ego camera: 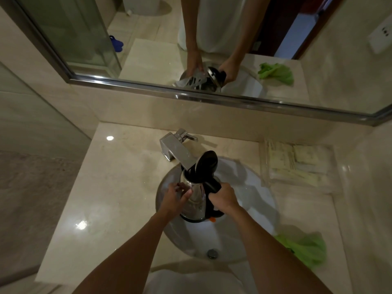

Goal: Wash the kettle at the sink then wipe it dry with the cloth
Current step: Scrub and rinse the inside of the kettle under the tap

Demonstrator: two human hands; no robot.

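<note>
A steel kettle [196, 201] with a black handle and an open black lid [209, 163] is held over the white sink [250, 228], its mouth under the chrome faucet spout [177, 150]. My right hand [223, 197] grips the black handle. My left hand [175, 197] rests against the kettle's steel side near the rim, fingers curled on it. A green cloth [305, 248] lies crumpled on the counter to the right of the sink.
The marble counter [110, 187] surrounds the sink. Clear packets [297, 164] lie at the back right. A wall mirror [212, 45] above reflects my hands, kettle and cloth. The sink drain [212, 253] sits near the front edge.
</note>
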